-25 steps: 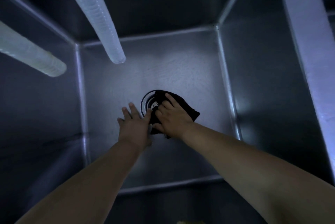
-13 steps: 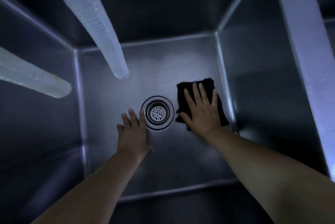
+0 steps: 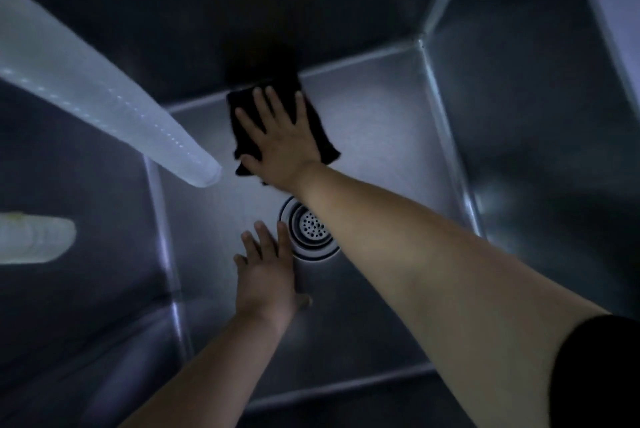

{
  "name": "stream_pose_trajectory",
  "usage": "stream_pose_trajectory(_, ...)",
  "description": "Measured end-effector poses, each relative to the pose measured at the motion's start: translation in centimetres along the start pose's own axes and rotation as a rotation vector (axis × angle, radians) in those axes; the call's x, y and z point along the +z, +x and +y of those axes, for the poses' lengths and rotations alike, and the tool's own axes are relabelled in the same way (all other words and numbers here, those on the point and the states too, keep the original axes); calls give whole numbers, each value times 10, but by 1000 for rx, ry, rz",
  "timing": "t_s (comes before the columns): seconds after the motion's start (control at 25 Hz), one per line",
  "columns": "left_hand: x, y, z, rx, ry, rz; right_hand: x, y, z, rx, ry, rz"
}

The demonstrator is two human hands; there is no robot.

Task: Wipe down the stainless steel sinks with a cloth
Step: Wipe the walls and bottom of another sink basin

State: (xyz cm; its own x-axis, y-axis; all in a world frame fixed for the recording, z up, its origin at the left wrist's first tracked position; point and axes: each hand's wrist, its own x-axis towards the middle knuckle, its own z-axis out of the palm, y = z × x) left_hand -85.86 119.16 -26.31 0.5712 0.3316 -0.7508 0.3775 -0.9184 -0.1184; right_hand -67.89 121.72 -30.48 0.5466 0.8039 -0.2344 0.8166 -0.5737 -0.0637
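Observation:
I look down into a deep stainless steel sink (image 3: pixel 388 136). A black cloth (image 3: pixel 242 116) lies flat on the sink floor against the far wall. My right hand (image 3: pixel 280 140) presses on it with straight, spread fingers. My left hand (image 3: pixel 268 275) rests flat on the sink floor just left of the round drain strainer (image 3: pixel 311 230), fingers straight. My right forearm crosses over the drain's right side and hides part of it.
Two translucent ribbed hoses hang into the sink from the left: a long one (image 3: pixel 104 109) ending near the cloth, and a shorter one (image 3: pixel 34 240) at the left edge. Steel walls (image 3: pixel 536 116) close in on all sides.
My right hand has slid the cloth from over the drain to its right, then up to the far wall. The left hand has stayed beside the drain. The camera moved closer.

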Motion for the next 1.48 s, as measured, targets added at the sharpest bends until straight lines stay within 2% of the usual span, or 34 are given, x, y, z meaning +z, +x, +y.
stream_pose_trajectory(0.16, 1, 1, 1, -9, 9, 2, 2, -8, -22, -443, -98, -101)
stream_pose_trajectory(0.24, 0, 1, 2, -17, -3, -9, 3, -11, -4, -531, -132, -87)
stream_pose_trajectory(0.32, -1, 1, 3, -22, -9, -6, 2, -11, 23, -502, -136, -56)
stream_pose_trajectory(0.56, 1, 0, 2, -11, 3, 26, 0, -31, 110, -147, -74, -6)
stream_pose_trajectory(0.72, 1, -1, 0, -4, 19, 51, 8, -64, 123, 41, -26, 3)
stream_pose_trajectory(0.92, -1, -10, -5, 25, -51, 47, 21, -140, 99, 72, -21, -49)
stream_pose_trajectory(1.08, -24, -34, -31, 113, -171, 38, 33, -205, 84, -51, -61, -108)
stream_pose_trajectory(1.24, -60, -100, -87, 153, 0, 188, 39, -240, 57, -271, -129, -144)
stream_pose_trajectory(1.44, -82, -153, -174, 165, 153, 601, 39, -234, 2, -574, -163, -140)
stream_pose_trajectory(1.48, -79, -155, -188, 174, 186, 620, 39, -226, -12, -631, -166, -146)
